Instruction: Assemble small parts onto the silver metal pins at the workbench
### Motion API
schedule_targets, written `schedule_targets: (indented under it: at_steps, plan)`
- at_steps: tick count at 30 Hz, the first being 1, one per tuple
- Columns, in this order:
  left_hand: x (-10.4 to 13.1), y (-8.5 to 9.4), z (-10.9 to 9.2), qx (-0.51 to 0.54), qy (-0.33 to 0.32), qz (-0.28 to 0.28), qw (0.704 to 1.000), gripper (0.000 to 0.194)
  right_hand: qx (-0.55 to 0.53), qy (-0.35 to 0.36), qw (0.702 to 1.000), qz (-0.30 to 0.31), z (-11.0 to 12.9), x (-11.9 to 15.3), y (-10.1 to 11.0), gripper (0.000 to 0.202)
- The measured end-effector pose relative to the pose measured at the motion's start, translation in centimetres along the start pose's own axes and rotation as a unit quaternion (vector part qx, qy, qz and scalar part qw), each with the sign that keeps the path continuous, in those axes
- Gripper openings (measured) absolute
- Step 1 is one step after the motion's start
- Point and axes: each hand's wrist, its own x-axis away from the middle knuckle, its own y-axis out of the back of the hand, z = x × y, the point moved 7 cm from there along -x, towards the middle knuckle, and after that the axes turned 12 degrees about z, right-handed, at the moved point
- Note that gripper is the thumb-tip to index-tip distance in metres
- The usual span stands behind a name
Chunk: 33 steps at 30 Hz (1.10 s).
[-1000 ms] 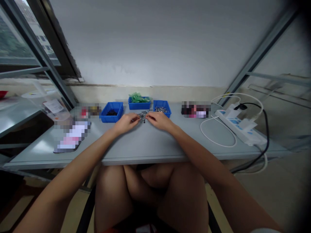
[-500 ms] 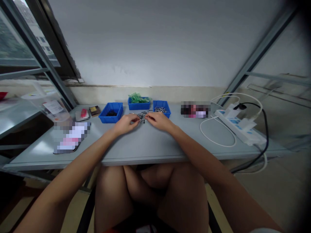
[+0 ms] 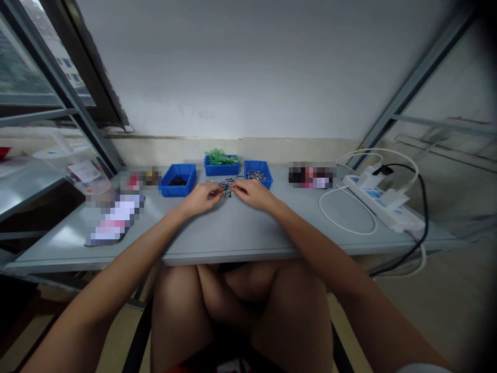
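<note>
A small pile of silvery screws [image 3: 227,184] lies on the grey desk, between my two hands. From the left, my left hand [image 3: 202,197] rests on the desk with curled fingers closed on some screws at the pile's near edge. My right hand [image 3: 253,192] comes in from the other side, thumb and fingertips pinched on a screw at the pile. Fingers partly hide the screws, so how many each hand holds does not show. Just behind my right hand stands a blue bin [image 3: 264,168] with more screws in it.
Another blue bin [image 3: 165,190] holds dark small parts; a third blue bin [image 3: 222,170] holds green plastic packets [image 3: 217,156]. At left are a blurred phone [image 3: 116,220] and a plastic cup [image 3: 87,173]. A power strip [image 3: 384,204] with cables lies at right.
</note>
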Motion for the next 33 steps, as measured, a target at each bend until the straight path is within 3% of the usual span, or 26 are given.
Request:
schedule_targets:
  at_steps: [33]
  plan:
    - [-0.09, -0.17, -0.03, -0.018, -0.007, 0.014, 1.000, 0.019, -0.002, -0.005, 1.000, 0.003, -0.13, 0.00, 0.14, 0.021]
